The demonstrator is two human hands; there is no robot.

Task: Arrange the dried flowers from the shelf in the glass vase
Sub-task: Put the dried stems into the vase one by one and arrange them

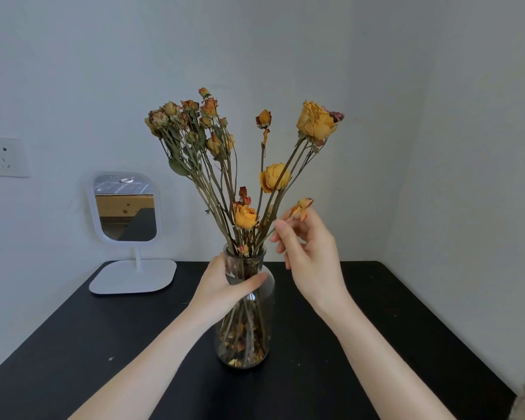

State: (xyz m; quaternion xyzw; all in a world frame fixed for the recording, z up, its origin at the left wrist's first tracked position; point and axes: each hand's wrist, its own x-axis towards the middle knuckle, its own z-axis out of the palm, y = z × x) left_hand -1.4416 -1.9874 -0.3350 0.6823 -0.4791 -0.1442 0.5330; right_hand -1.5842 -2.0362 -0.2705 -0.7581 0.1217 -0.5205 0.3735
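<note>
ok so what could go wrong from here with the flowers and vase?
1. The right hand pinches a small bud at its head. The dried petals look brittle, so it may crumble or snap off.
2. The stems fan out wide and the large rose leans far right. The glass vase might tip if the left hand releases its neck.
3. Loose petals already lie in the vase bottom, so more handling likely sheds more.
</note>
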